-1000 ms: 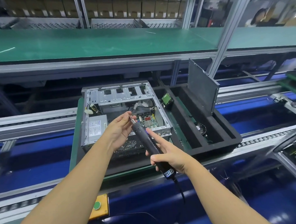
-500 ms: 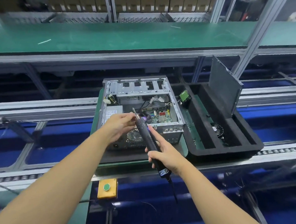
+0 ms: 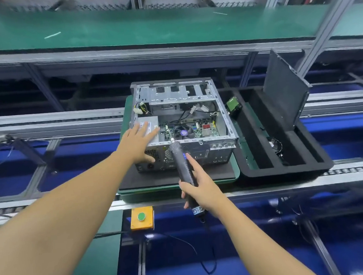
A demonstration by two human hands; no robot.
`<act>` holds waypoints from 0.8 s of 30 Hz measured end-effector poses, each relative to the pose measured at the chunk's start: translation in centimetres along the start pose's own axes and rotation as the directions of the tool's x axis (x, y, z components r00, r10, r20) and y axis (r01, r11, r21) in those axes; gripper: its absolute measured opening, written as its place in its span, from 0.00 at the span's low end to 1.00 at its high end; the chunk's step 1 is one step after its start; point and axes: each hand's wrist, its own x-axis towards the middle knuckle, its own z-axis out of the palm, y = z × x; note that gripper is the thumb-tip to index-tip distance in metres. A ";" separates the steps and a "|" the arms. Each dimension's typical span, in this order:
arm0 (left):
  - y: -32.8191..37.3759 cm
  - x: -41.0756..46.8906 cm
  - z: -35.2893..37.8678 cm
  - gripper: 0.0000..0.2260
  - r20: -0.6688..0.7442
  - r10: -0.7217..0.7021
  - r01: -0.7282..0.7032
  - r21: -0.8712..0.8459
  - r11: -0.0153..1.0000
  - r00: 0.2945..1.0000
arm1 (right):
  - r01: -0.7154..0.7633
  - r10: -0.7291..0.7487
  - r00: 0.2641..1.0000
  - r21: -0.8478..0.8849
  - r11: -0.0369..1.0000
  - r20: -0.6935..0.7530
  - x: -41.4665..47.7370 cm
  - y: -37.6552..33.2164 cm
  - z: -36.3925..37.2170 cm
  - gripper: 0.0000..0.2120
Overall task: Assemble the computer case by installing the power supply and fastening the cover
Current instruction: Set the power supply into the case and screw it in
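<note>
While the left hand [image 3: 137, 142], fingers spread, reached over the power supply [image 3: 152, 120] seated in the near-left corner of the open case [image 3: 182, 91], the right hand [image 3: 202, 191] gripped the electric screwdriver [image 3: 180, 160]; likely step: screwing it down, next needing bit alignment.

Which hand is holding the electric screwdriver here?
The right hand grips the electric screwdriver; the left hand holds nothing, its fingers spread flat over the power supply.
</note>
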 end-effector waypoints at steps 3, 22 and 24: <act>-0.1 0.1 0.9 0.44 -0.100 -0.005 0.002 -0.027 1.000 0.995 | -0.023 0.023 0.999 -0.017 1.000 -0.027 0.0 0.1 1.3 0.40; -3.0 5.4 -1.8 0.55 0.119 0.133 -0.130 -0.036 0.991 0.984 | -0.136 0.135 0.990 -0.001 0.991 -0.028 -2.4 3.2 4.7 0.40; -2.7 5.4 -2.0 0.51 0.093 0.154 -0.152 -0.028 0.988 0.984 | -0.142 0.142 0.990 0.004 0.990 -0.026 -2.7 3.3 5.1 0.40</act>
